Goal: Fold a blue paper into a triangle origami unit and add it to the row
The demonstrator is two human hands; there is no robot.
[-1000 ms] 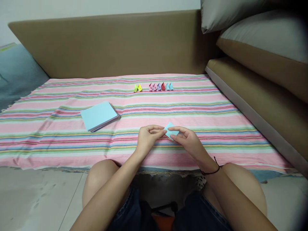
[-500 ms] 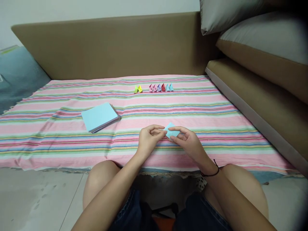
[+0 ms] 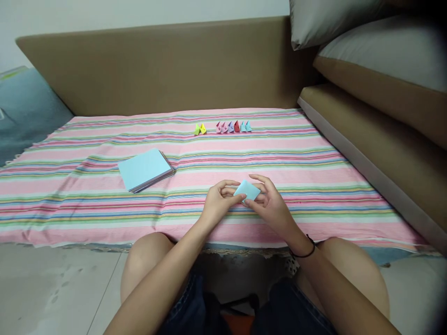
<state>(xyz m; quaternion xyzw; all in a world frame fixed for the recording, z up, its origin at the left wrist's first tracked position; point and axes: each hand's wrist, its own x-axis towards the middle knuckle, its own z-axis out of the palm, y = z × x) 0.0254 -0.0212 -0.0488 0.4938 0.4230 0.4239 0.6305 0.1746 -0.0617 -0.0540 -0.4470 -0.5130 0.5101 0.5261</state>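
Between my two hands is a small light-blue folded paper (image 3: 248, 188), its corners pointing up and sideways like a diamond. My left hand (image 3: 220, 199) pinches its left side, thumb in front and fingers behind. From the right, my right hand (image 3: 271, 199) supports the paper with its thumb at the bottom corner and fingers behind; its index finger is raised off the sheet. Further back stand small folded paper figures: a yellow pair (image 3: 200, 129) and a row (image 3: 230, 127) of pink, purple, red and blue ones.
A stack of light-blue-topped paper (image 3: 145, 170) lies on the striped cloth (image 3: 98, 204) to the left. Brown sofa cushions (image 3: 377, 130) are piled at the right, and a brown backrest (image 3: 157, 70) rises behind. My knees are at the front edge.
My right index finger has lifted away from the paper's face, and its thumb has shifted left. More of the paper shows now, slightly turned and moved left.
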